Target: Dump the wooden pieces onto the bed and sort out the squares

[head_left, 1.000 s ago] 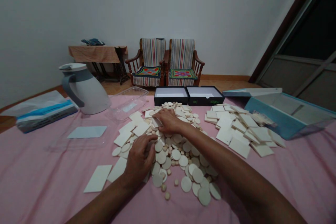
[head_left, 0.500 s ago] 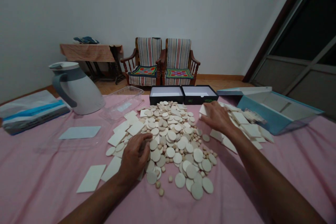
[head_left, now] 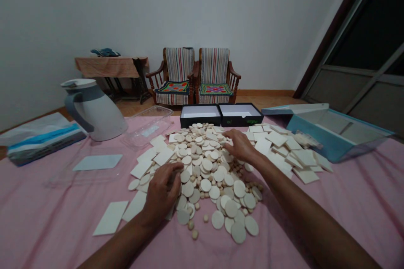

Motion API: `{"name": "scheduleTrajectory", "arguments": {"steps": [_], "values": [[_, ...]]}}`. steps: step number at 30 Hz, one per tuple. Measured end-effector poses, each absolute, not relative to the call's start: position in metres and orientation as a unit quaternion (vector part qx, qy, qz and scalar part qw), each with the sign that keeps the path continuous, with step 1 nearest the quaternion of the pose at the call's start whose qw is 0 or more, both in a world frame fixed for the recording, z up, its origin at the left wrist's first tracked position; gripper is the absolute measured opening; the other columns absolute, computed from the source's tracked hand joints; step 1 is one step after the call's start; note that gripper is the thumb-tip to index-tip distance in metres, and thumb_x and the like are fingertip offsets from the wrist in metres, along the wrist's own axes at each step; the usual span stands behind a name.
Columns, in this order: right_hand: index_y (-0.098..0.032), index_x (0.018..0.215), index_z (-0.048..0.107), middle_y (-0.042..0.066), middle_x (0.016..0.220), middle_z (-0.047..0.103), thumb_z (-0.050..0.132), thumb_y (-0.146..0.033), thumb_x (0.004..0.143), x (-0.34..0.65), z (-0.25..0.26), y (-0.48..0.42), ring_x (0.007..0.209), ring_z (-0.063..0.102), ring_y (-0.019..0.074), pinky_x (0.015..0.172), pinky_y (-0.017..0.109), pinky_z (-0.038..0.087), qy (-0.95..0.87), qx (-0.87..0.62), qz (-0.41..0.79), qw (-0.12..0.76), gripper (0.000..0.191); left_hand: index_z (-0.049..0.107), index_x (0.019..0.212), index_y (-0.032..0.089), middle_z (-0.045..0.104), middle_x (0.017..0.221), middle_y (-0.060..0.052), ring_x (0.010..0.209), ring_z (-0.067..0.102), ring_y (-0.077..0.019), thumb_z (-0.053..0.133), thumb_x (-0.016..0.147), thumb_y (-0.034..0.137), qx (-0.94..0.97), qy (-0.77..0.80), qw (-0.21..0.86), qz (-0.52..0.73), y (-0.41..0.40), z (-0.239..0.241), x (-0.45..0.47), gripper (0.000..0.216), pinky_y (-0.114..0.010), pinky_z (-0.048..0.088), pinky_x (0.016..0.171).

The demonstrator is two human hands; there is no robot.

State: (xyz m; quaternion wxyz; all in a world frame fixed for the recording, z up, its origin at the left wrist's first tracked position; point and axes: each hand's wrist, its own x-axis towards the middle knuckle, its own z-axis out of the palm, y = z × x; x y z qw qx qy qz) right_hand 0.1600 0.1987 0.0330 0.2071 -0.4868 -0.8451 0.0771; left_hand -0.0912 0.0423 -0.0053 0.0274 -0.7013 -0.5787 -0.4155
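A heap of pale round wooden discs [head_left: 206,164] lies in the middle, with small wooden cubes [head_left: 195,234] scattered among and in front of it. On the heap's left edge rests my left hand [head_left: 164,187], fingers loosely bent, a gap between thumb and forefinger, nothing seen in it. My right hand [head_left: 241,146] reaches over the heap's right back side, its thumb and fingers apart and tips near the discs. White square tiles [head_left: 304,157] are piled right of that hand. More rectangular tiles [head_left: 111,217] lie left of my left hand.
Two black open boxes [head_left: 202,122] stand behind the heap. A blue open box [head_left: 334,138] sits at right. Clear plastic trays [head_left: 151,122], a white jug [head_left: 101,113] and a blue-and-white packet [head_left: 46,143] are at left on the pink cloth [head_left: 176,256].
My right hand has moved left from the square tiles to above the discs; the white tile at its fingers no longer shows there. My left hand stays in place.
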Motion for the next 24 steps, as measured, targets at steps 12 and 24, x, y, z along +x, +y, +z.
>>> {"name": "scheduleTrajectory", "arguments": {"steps": [12, 24], "values": [[-0.020, 0.080, 0.064, 0.001, 0.080, 0.062, 0.061, -0.037, 0.074, 0.101, 0.022, 0.237, 0.079, 0.055, 0.0173, 0.068, 0.026, 0.039, -0.822, -0.531, 0.130, 0.162, 0.019, 0.061, 0.100, 0.020, 0.069, 0.097, -0.007, 0.093, 0.064, -0.0201, 0.048, 0.088, 0.021, -0.705, -0.572, 0.018, -0.418, 0.042, -0.005, -0.091, 0.018, -0.036, 0.052, 0.084], [-0.016, 0.109, 0.061, 0.016, 0.105, 0.056, 0.058, -0.044, 0.079, 0.193, 0.043, 0.216, 0.102, 0.051, 0.0316, 0.082, 0.044, 0.040, -0.752, -0.612, -0.069, 0.234, 0.041, 0.060, 0.101, 0.019, 0.068, 0.096, -0.006, 0.092, 0.064, -0.0198, 0.047, 0.087, 0.017, -0.701, -0.576, 0.007, -0.420, 0.040, -0.005, -0.088, 0.019, -0.036, 0.051, 0.082]]}}
